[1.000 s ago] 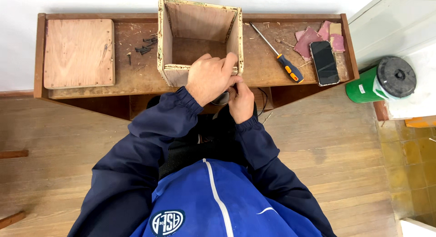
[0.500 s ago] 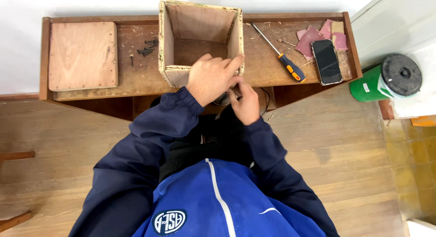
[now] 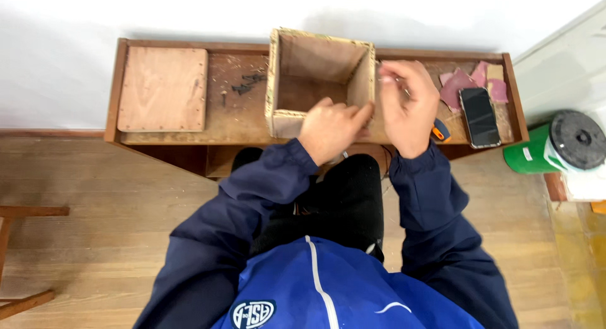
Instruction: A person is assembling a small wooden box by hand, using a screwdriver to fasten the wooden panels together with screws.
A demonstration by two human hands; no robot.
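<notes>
Two bare hands work at an open wooden box standing near the middle of a low wooden bench. The left hand grips the box's near right corner, fingers curled over the rim. The right hand hovers just beside the box's right wall, fingers half-curled — whether it holds anything cannot be told. A square wooden board lies well to the left; a dark phone and pink sandpaper scraps sit at right.

Left hand curled — right hand raised, fingers loosely bent.
</notes>
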